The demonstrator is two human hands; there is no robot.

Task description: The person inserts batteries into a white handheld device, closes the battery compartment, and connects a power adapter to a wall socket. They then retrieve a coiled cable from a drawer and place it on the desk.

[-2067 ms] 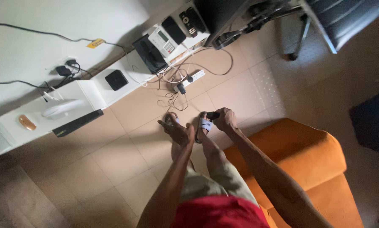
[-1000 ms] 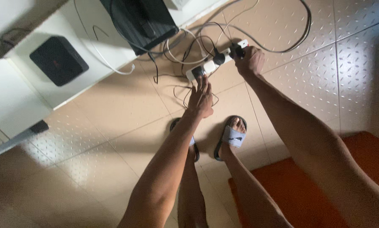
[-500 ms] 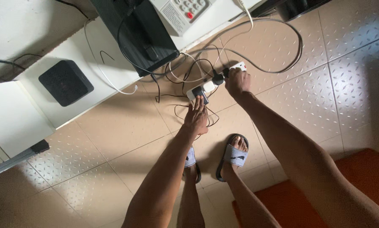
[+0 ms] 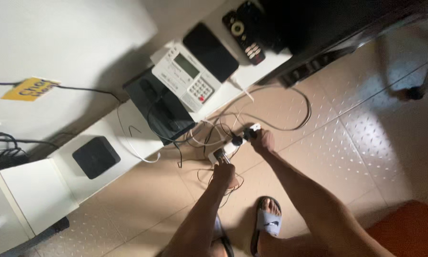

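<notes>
A white power strip (image 4: 234, 143) lies on the tiled floor among tangled cables (image 4: 209, 135). My right hand (image 4: 263, 140) rests on the strip's far end, next to a dark plug. My left hand (image 4: 225, 173) is at the strip's near end, fingers pinched on a plug (image 4: 221, 155) seated there. Both arms reach down from the bottom of the view. My feet in grey slide sandals (image 4: 268, 222) stand just below the hands.
A low white shelf (image 4: 128, 138) runs along the wall and carries a small black box (image 4: 95, 156), a black device (image 4: 164, 110), a white keypad unit (image 4: 186, 76), a dark phone and a remote. An orange seat (image 4: 409, 228) sits at bottom right, a chair leg (image 4: 421, 90) at right.
The view has pulled back and swung, showing more of the shelf. My left hand has moved from the floor up to the plug at the strip's near end. My right hand stays on the strip.
</notes>
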